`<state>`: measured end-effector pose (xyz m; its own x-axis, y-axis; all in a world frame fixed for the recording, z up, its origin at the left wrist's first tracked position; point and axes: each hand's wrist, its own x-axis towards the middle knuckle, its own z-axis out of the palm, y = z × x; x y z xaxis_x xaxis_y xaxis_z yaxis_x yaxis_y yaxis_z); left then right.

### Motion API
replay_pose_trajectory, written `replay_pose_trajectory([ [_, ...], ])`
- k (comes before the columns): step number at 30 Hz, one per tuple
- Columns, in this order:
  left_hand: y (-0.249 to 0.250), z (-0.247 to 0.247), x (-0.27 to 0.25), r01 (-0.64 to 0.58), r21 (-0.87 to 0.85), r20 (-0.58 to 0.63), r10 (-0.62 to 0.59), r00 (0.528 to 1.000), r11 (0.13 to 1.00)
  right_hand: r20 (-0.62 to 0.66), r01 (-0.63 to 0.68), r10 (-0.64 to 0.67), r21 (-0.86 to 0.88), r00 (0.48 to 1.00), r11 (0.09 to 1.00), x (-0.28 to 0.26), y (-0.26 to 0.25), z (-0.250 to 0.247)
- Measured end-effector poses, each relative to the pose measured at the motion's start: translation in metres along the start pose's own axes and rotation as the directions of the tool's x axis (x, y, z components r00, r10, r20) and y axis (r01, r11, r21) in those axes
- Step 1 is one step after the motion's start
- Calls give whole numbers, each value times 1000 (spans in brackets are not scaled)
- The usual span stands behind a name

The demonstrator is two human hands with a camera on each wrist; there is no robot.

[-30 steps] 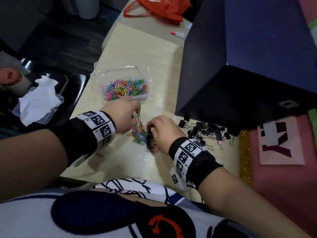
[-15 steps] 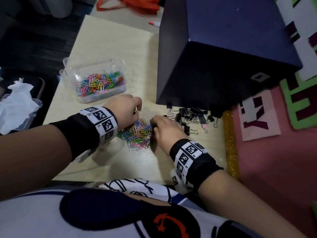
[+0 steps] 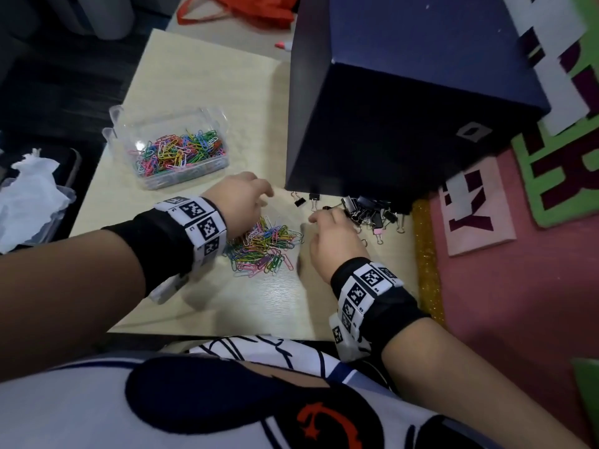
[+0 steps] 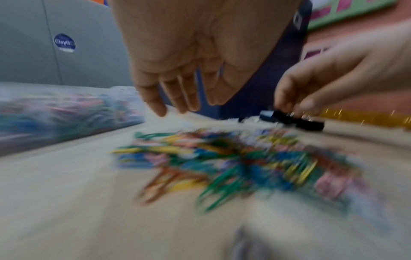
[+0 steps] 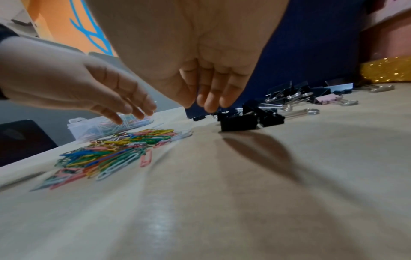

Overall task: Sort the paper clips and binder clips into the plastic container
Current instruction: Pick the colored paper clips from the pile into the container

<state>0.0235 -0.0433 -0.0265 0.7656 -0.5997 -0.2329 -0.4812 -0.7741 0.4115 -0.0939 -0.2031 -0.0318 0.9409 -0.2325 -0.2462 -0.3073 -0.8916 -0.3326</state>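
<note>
A heap of coloured paper clips (image 3: pixel 265 247) (image 5: pixel 115 151) lies on the pale table between my hands. My left hand (image 3: pixel 256 196) (image 4: pixel 177 107) hovers over the heap's far left edge, fingers straight and empty. My right hand (image 3: pixel 324 218) (image 5: pixel 206 103) hangs just right of the heap, fingers pointing down, fingertips close above the nearest black binder clip (image 5: pixel 239 121); nothing shows between them. More binder clips (image 3: pixel 372 212), mostly black and one pink, lie against the dark box. The clear plastic container (image 3: pixel 188 176) (image 5: pixel 89 126), holding coloured paper clips, stands at far left.
A big dark blue box (image 3: pixel 405 92) stands at the table's right rear, right behind the binder clips. A gold glitter strip (image 3: pixel 428 254) lines the table's right edge, with a pink mat beyond. A crumpled white tissue (image 3: pixel 29 196) sits off the table's left. The near table edge (image 3: pixel 210 332) is by my lap.
My right hand has left the paper clip heap and moved right to the binder clips. My left hand has lifted slightly and spread its fingers over the heap.
</note>
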Motion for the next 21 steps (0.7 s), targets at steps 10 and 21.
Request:
replay_pose_trajectory([
  [10, -36, 20, -29, 182, 220, 20, -191, 981, 958, 297, 82, -78, 0, 952, 997, 1, -30, 12],
  [21, -57, -5, -46, 491, 136, 88, -504, 859, 861, 343, 9, 4, -36, 939, 999, 17, -45, 4],
])
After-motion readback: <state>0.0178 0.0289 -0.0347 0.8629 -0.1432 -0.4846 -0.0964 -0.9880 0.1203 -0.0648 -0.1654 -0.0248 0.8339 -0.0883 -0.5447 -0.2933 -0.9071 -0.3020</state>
